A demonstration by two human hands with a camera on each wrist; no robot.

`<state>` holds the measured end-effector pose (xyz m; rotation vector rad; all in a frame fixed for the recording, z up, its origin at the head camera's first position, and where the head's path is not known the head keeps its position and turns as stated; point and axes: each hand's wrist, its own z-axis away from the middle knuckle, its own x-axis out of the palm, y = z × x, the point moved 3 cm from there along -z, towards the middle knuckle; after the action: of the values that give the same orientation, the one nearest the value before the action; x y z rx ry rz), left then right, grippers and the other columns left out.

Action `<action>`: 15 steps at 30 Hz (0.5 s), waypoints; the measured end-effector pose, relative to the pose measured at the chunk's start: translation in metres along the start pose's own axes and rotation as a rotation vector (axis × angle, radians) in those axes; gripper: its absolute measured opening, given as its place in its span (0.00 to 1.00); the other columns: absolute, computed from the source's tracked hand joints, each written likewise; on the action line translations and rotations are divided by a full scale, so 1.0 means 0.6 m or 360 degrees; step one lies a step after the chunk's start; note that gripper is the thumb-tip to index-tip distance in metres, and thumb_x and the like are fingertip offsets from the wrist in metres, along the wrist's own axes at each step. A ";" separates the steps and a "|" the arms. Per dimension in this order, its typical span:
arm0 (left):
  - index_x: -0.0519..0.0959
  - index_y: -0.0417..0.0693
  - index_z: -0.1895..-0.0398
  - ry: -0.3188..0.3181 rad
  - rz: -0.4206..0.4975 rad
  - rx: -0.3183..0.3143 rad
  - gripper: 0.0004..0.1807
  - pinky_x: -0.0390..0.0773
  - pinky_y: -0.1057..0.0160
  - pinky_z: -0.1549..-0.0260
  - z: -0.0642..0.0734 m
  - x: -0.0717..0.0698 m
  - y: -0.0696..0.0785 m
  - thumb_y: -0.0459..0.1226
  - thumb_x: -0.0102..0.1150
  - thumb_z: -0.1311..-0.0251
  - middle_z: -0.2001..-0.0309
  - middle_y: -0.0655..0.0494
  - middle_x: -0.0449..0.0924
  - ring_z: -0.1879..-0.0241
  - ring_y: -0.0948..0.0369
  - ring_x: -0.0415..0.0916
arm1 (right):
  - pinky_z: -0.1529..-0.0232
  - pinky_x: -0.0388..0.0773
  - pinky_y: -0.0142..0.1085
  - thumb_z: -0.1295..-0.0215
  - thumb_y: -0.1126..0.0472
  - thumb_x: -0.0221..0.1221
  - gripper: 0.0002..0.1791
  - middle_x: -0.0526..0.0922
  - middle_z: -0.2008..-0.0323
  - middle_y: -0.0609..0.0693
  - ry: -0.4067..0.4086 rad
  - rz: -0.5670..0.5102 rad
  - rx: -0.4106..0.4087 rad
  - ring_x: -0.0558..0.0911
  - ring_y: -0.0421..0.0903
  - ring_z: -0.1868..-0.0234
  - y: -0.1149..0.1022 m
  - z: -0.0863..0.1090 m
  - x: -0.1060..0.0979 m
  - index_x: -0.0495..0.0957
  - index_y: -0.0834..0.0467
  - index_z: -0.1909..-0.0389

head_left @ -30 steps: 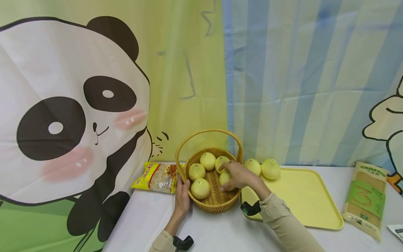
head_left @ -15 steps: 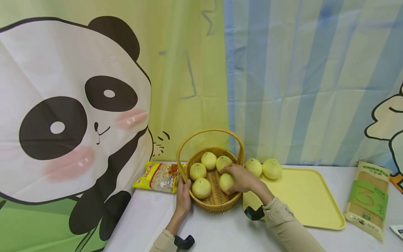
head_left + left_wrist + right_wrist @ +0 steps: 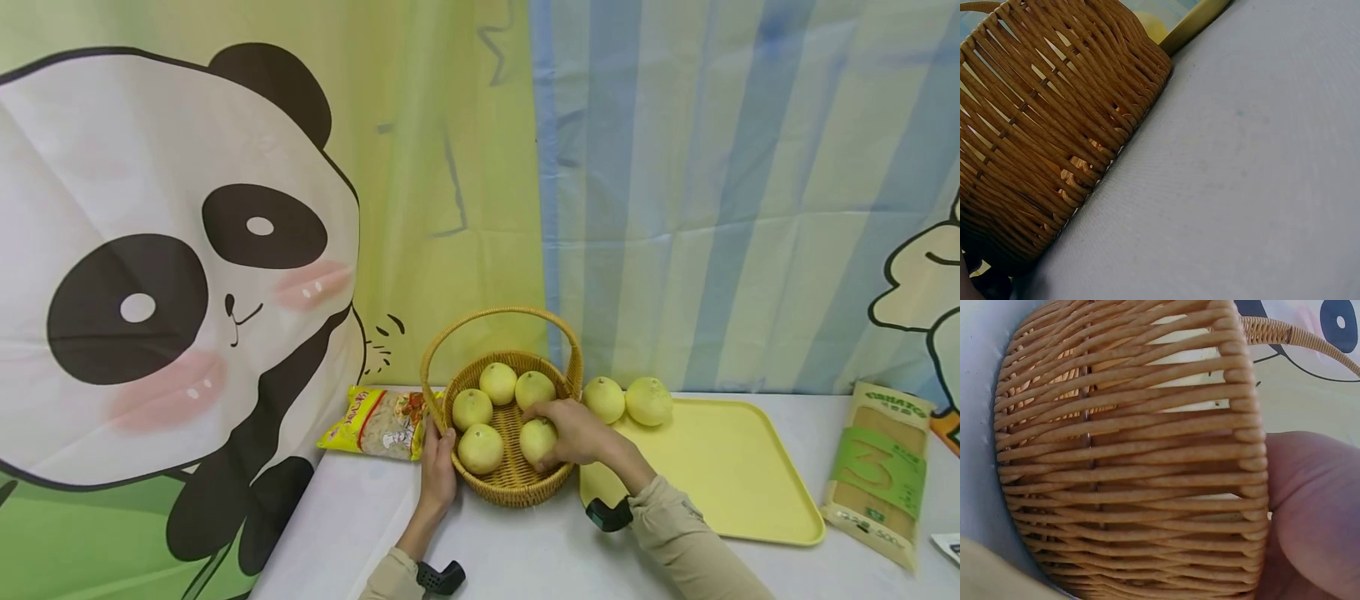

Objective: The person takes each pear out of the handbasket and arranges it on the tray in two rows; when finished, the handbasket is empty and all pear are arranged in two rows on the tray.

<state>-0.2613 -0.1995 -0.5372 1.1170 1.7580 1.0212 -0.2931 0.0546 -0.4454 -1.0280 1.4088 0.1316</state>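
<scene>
A round wicker basket (image 3: 517, 492) with a tall hoop handle stands on the white table. Several pale yellow-green round fruits, melon-like, lie inside it, such as the one at front left (image 3: 480, 448). My left hand (image 3: 438, 473) holds the basket's left side, thumb near the rim; its other fingers are mostly hidden. Reaching over the right rim, my right hand (image 3: 576, 432) grips a melon (image 3: 537, 440) low on that side, fingers behind it and thumb toward the front. In the right wrist view the basket wall hides this melon and the fingertips.
Right of the basket lies a yellow tray (image 3: 720, 467); two more melons (image 3: 649, 402) sit at its back left corner. A yellow food packet (image 3: 390, 423) is behind my left hand. A green-and-tan noodle pack (image 3: 877, 475) lies at far right. Printed curtains (image 3: 637, 208) rise behind.
My right hand has shifted slightly right and its fingers have drawn in round the front right melon, uncovering more of the one behind. My left hand stays on the basket.
</scene>
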 end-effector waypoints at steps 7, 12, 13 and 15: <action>0.58 0.47 0.16 0.0023 -0.0010 -0.0013 0.31 0.57 0.40 0.22 0.003 -0.001 -0.002 0.40 0.41 0.20 0.21 0.42 0.65 0.21 0.45 0.60 | 0.36 0.75 0.57 0.58 0.58 0.86 0.37 0.89 0.44 0.46 0.0114 -0.0083 -0.0157 0.84 0.52 0.41 0.003 0.006 -0.006 0.86 0.50 0.41; 0.56 0.47 0.16 0.0018 -0.0019 -0.0020 0.32 0.56 0.40 0.23 0.004 0.000 -0.003 0.40 0.40 0.20 0.21 0.42 0.65 0.21 0.45 0.60 | 0.39 0.77 0.53 0.57 0.59 0.85 0.36 0.87 0.45 0.46 0.0194 -0.0160 -0.0238 0.82 0.49 0.42 0.007 0.017 -0.014 0.87 0.46 0.41; 0.56 0.47 0.15 0.0017 -0.0015 -0.0025 0.32 0.56 0.41 0.22 0.004 0.000 -0.004 0.40 0.40 0.20 0.21 0.43 0.64 0.20 0.46 0.59 | 0.39 0.77 0.53 0.57 0.60 0.85 0.36 0.86 0.44 0.47 0.0209 -0.0200 -0.0243 0.82 0.50 0.41 0.007 0.019 -0.017 0.87 0.47 0.41; 0.56 0.48 0.15 0.0016 -0.0019 -0.0024 0.32 0.55 0.40 0.22 0.004 -0.001 -0.006 0.41 0.40 0.19 0.20 0.43 0.63 0.20 0.46 0.59 | 0.39 0.79 0.51 0.56 0.60 0.84 0.37 0.86 0.43 0.49 0.0242 -0.0281 -0.0267 0.82 0.51 0.41 0.010 0.025 -0.022 0.87 0.48 0.40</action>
<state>-0.2602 -0.2002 -0.5410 1.0924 1.7597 1.0329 -0.2890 0.0742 -0.4396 -1.3195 1.4540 0.0430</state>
